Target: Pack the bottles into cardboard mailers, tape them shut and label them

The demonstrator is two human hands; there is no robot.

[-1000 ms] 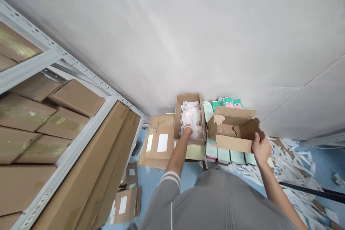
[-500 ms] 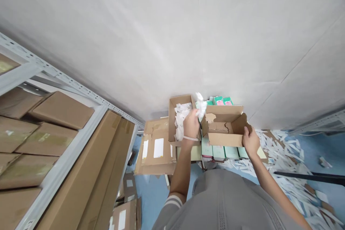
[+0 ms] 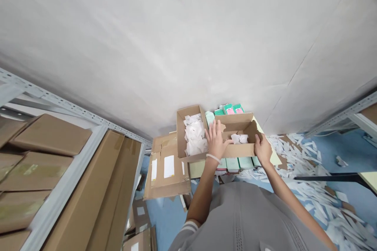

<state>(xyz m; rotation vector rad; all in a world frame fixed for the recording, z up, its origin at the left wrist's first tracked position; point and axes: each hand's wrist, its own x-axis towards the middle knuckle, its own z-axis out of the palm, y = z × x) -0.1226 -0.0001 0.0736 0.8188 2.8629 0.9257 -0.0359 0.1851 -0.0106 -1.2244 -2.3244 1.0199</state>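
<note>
My right hand [image 3: 263,149] grips the right end of a small open cardboard box [image 3: 240,150] held above the floor. Several white packets [image 3: 240,138] lie inside it. My left hand [image 3: 216,141] rests at the box's left end, fingers stretched out and apart, holding nothing. Just left of that hand stands a taller open carton [image 3: 182,137] full of white packets [image 3: 194,135].
Green and pink packs [image 3: 229,108] lie behind and under the box. Flattened cartons with white labels [image 3: 167,166] cover the blue floor on the left. White paper strips [image 3: 303,176] litter the right. Metal shelving with brown boxes [image 3: 53,164] fills the left side.
My left hand took white packets out of the tall carton, carried them right and let them go into the small box. The small box has tilted level, and my view has swung left.
</note>
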